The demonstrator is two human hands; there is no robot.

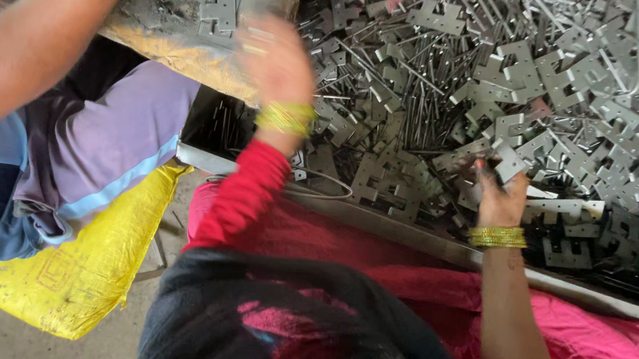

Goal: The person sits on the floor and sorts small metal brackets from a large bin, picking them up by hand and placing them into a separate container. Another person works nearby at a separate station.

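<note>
Fingers of right hand [499, 193] pinch a metal plate [509, 163] above the pile [586, 90]; left hand [277, 62] blurred, grip unclear

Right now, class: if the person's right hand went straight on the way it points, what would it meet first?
The right hand, already holding a flat metal piece, points up into the heap of metal plates and rods. It would probably meet those plates first; depth is unclear.

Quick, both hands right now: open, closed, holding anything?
Left hand: blurred in motion near the worn block; grip cannot be told.
Right hand: closed on a flat metal hinge plate over the pile of plates.
</note>
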